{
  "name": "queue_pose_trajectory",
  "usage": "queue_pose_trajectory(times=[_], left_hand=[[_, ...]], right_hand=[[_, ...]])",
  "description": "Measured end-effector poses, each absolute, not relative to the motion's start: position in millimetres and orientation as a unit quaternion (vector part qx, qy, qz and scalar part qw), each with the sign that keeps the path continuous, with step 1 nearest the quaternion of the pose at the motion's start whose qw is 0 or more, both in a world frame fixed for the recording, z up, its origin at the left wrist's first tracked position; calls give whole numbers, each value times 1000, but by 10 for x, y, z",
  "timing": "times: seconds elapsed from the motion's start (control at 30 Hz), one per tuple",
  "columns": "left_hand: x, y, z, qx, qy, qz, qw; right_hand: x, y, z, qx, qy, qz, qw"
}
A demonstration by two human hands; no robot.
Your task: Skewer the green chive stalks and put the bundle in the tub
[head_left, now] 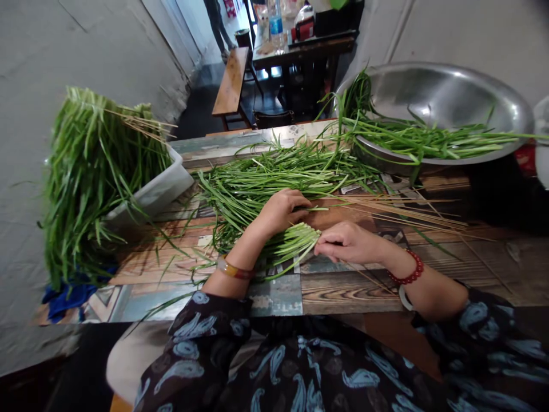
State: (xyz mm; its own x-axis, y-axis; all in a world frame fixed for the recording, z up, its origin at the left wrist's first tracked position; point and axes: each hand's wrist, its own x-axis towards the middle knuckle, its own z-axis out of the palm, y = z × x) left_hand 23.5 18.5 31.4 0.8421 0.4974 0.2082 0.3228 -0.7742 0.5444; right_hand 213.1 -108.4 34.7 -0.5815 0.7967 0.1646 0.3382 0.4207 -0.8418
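Long green stalks (pixel 274 174) lie in a loose heap across the middle of the table. My left hand (pixel 285 210) rests over a small row of stalks (pixel 294 243), its fingers curled at the upper edge of their pale ends. Close by on the right, my right hand (pixel 345 241) is pinched at those cut ends, with thin skewers (pixel 371 278) running out beneath it toward the lower right. More thin wooden skewers (pixel 412 210) are spread on the table to the right of the heap.
At the left, a white container (pixel 160 189) bears a big bundle of skewered stalks (pixel 98 154). A large metal basin (pixel 450 86) with stalks stands at the back right. A blue cloth (pixel 71 300) lies at the left edge. Beyond are a bench (pixel 231 80) and a person's legs (pixel 217 26).
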Motion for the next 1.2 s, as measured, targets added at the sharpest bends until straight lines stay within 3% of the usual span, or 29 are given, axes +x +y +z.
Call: queue_pose_trajectory(times=[0.17,0.43,0.77,1.0,1.2], left_hand=[[245,215,268,945,231,140,184],[71,231,367,812,333,358,319],[-64,197,401,806,335,398,280],[-35,46,479,729,349,364,463],[9,-18,511,698,365,351,506]], right_hand=[[2173,-1055,325,-377,-777,418,281],[2129,-1036,241,-464,-699,435,327],[2100,-1025,185,-500,-674,397,372],[2089,-1046,177,-497,-688,350,396],[2080,-1069,201,-484,-721,284,406]])
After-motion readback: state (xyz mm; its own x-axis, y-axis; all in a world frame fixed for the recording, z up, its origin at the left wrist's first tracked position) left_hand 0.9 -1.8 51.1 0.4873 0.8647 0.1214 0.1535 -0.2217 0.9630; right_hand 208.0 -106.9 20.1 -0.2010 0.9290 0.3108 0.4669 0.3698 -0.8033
